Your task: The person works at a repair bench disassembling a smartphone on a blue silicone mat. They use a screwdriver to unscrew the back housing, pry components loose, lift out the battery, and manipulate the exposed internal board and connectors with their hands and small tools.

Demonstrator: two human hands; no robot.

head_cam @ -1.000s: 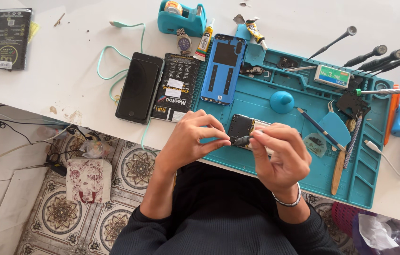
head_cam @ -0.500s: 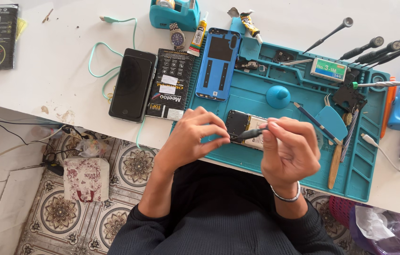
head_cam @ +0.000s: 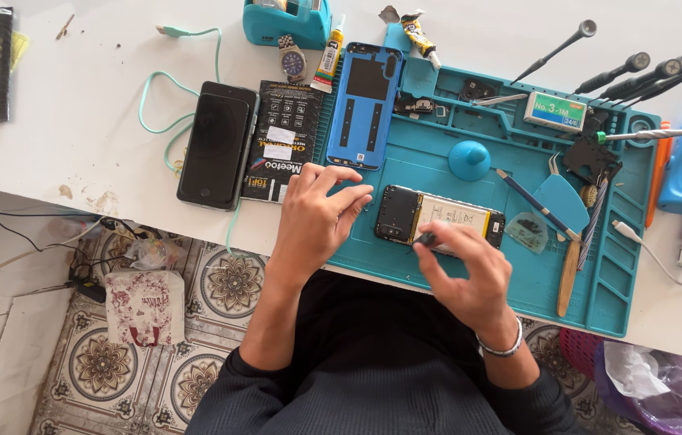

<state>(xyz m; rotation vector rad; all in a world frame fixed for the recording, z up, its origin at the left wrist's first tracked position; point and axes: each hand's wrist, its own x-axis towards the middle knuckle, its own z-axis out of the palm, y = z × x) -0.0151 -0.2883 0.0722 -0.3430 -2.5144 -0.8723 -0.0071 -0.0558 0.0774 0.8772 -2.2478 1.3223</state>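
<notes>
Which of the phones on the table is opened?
The opened phone on the teal mat, beside the right hand, shows its battery; the black phone is closed.

We saw a teal work mat (head_cam: pixel 518 278) on a white table (head_cam: pixel 75 121), with a blue phone back cover (head_cam: pixel 363 105), a black phone (head_cam: pixel 216 143) and a mint-green cable (head_cam: pixel 172 97). The opened phone (head_cam: pixel 438 217) looked black with a pale, perhaps cream, battery. Below, floor tiles (head_cam: pixel 228 282) carried brown floral medallions.
</notes>
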